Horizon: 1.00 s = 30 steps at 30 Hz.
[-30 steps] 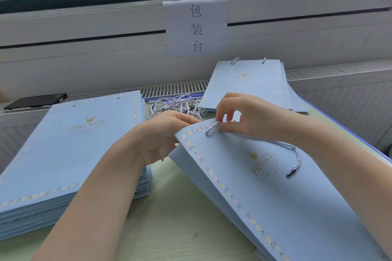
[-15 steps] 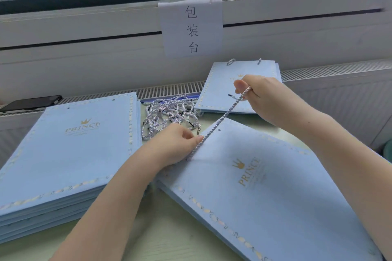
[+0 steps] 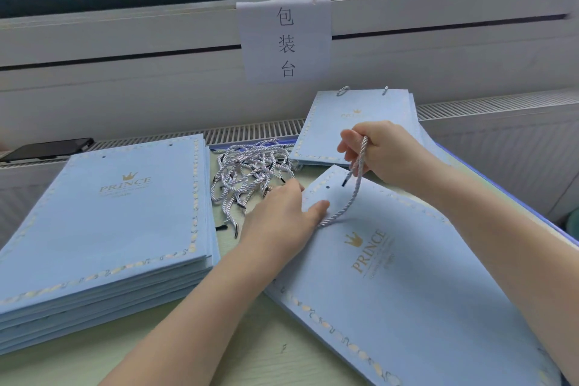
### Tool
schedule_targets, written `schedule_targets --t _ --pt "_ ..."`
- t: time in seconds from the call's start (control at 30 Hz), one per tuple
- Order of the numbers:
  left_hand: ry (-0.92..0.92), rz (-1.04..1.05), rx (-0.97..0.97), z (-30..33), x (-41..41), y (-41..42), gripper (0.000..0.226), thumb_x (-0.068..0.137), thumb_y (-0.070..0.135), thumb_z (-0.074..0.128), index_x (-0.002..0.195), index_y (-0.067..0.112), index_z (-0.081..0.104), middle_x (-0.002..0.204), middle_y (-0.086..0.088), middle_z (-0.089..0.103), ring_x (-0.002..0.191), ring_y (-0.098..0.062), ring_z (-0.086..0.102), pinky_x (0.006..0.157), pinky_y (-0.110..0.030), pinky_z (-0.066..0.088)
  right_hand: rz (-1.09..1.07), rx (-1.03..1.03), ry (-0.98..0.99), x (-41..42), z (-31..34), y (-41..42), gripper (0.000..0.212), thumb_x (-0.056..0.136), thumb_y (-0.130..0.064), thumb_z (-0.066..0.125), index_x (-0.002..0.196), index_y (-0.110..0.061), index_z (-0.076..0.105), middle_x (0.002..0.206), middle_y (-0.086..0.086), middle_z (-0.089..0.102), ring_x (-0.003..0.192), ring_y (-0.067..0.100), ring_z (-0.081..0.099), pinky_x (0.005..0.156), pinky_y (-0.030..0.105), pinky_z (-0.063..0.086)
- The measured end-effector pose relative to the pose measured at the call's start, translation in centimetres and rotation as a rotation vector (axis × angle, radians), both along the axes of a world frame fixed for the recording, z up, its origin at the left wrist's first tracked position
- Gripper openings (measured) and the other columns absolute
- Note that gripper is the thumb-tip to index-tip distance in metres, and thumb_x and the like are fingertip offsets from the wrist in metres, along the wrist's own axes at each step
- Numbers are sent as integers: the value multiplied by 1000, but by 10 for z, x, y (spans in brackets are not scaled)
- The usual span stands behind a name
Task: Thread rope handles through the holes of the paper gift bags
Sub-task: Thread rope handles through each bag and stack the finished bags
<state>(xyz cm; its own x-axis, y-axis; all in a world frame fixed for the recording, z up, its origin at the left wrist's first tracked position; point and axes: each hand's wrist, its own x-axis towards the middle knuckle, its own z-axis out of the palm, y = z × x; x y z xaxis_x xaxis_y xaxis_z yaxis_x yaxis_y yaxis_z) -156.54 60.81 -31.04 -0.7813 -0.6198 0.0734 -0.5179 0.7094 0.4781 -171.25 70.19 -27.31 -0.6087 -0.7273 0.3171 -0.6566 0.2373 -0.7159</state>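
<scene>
The right hand [image 3: 380, 153] pinched a rope handle [image 3: 353, 194] above the flat blue gift bag [image 3: 407, 285] on the surface [image 3: 194, 351], the rope looping down to the left hand [image 3: 283, 218], which pressed the bag's top edge, apparently gripping the rope's other end, beside a punched hole [image 3: 327, 188].

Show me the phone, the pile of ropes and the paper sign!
phone [image 3: 47, 149], head view, middle of its dark screen.
pile of ropes [image 3: 250, 172], head view, centre of the tangle.
paper sign [image 3: 308, 41], head view, blank right part.
</scene>
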Motion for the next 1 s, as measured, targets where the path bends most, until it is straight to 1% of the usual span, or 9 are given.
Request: schedule_targets --t 0.1,0.17,0.27,0.43,0.53,0.63,0.8,0.9,1.0 --pt "11 13 -13 0 0 1 36 90 52 51 105 19 47 111 0 60 103 -26 55 83 -39 44 -49 220 299 10 -5 0 64 92 -59 17 93 -15 64 85 -3 61 76 19 57 72 32 46" --pt "43 14 -1 1 0 -2 28 92 44 50 102 19 47 109 -1 60 102 -26 54 82 -38 43 -95 257 338 11 -7 0 70 88 -64 10 89 -19 64 75 0 64 71 18 59 68 32 45" --pt "114 -4 72 2 -1 -6 19 94 31 51 100 13 49 108 -4 58 101 -27 53 87 -41 43 6 68 50 9 -7 -2 50 99 -47 31 81 -12 62 53 3 58 38 7 49 45 20 39" --pt "188 10 240 4 -2 -9 12 92 22 55 96 12 51 98 -5 62 93 -25 59 82 -38 46 184 -76 -107 10 -10 -7 13 95 -4 52 92 -4 66 70 6 62 56 10 59 55 17 49" --pt "214 22 276 6 -3 -10 9 90 20 55 94 12 52 93 -6 63 90 -26 60 76 -36 45 239 -28 -93 14 -11 -7 16 93 -3 54 95 -10 68 70 0 59 57 2 54 60 11 46" --pt "223 24 273 6 -4 -10 8 90 19 55 93 12 52 93 -5 63 90 -25 60 78 -38 46 242 36 -1 14 -13 -7 15 93 -7 56 94 -13 70 72 -2 61 56 2 49 61 14 42" --pt "234 39 285 6 -5 -10 10 89 20 54 93 12 53 93 -6 64 91 -27 61 83 -44 49 167 106 173 11 -14 -6 4 90 -18 62 89 -16 66 69 -13 58 57 -6 52 58 6 37" --pt "259 24 286 7 -4 -9 7 88 18 56 95 15 57 93 -3 65 92 -25 62 83 -40 50 152 109 247 10 -10 0 3 88 -12 61 88 -11 64 79 -1 64 72 12 59 69 20 47" --pt "299 -10 267 10 -2 -7 17 89 16 58 104 15 66 95 -1 67 93 -22 63 81 -32 49 166 160 270 10 -6 3 4 85 -10 59 82 -12 60 76 1 65 67 16 56 68 28 47"
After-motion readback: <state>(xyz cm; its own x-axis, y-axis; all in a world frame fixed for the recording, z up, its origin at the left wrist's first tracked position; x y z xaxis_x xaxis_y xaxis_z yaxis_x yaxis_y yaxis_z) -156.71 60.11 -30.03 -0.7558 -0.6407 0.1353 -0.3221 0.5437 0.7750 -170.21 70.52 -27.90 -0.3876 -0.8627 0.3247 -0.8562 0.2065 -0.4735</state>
